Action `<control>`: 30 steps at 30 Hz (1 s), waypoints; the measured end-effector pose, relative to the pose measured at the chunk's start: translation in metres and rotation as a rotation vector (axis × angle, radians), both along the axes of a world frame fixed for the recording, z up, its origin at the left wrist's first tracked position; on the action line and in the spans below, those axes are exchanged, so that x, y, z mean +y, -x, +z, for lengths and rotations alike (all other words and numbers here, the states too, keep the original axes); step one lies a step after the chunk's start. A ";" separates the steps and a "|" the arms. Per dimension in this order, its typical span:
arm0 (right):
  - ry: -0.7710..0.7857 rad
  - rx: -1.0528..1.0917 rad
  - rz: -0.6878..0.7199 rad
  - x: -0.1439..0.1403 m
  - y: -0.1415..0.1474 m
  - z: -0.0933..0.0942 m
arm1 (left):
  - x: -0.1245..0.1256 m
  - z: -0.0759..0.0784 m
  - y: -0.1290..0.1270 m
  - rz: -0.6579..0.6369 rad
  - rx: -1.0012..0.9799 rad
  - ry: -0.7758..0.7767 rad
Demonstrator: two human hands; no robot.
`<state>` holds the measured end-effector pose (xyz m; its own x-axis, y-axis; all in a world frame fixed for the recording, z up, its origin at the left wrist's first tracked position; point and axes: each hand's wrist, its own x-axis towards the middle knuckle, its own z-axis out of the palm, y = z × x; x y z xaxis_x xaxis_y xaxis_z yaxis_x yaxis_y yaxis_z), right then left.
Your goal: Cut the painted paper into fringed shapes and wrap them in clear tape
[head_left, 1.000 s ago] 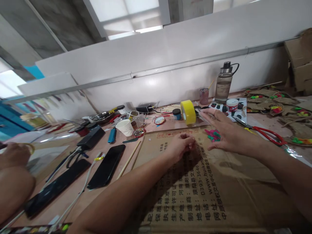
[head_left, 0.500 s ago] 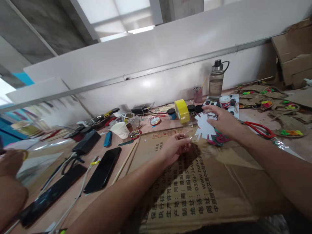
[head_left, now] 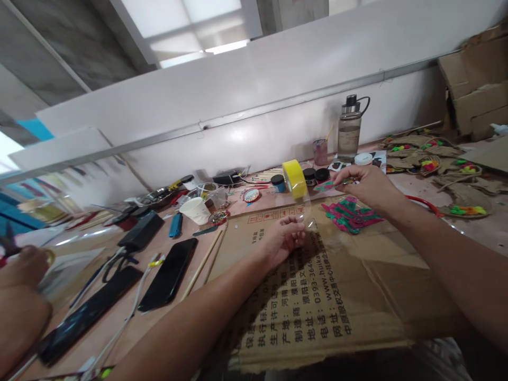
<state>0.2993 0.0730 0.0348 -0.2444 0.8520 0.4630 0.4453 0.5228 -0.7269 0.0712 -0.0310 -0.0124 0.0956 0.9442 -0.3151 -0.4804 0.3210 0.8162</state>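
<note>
My left hand hovers over the flattened cardboard, thumb and fingers pinched on a small clear piece that looks like tape. To its right, my right hand grips a cutout between thumb and fingers; the part showing is green and pink, and the rest is behind the hand. Below that hand, several pink and green cutouts lie in a pile on the cardboard. A yellow tape roll stands on edge just beyond my left hand.
At the left edge another person's hand holds scissors. Phones, cables and a paper cup lie left of the cardboard. A water bottle and paint jars stand behind. Red-handled scissors lie partly behind my right arm.
My right hand has lifted the cutout off the pile; its white side faced up before, now a coloured side shows. My left hand has hardly moved. The other person's scissors have come into view.
</note>
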 end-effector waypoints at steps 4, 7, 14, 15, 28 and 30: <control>-0.131 -0.008 -0.043 0.000 -0.002 0.003 | -0.001 -0.001 0.000 0.010 -0.043 -0.018; -0.097 -0.032 -0.059 -0.001 -0.001 -0.001 | -0.001 -0.004 0.000 0.033 -0.065 -0.029; 0.010 -0.107 0.038 -0.006 0.002 -0.009 | -0.001 -0.007 -0.002 0.090 -0.061 -0.048; 0.034 -0.124 0.061 -0.007 0.002 -0.008 | -0.002 -0.006 -0.002 0.097 -0.058 -0.042; -0.021 0.038 -0.060 -0.011 0.010 -0.019 | -0.016 -0.006 -0.003 0.110 0.019 -0.033; 0.062 0.026 -0.096 -0.011 0.011 -0.021 | -0.017 -0.006 -0.003 0.130 0.033 -0.036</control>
<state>0.2882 0.0624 0.0139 -0.1490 0.8980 0.4139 0.4720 0.4324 -0.7682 0.0741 -0.0483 -0.0183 -0.0383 0.9586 -0.2822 -0.4888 0.2283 0.8420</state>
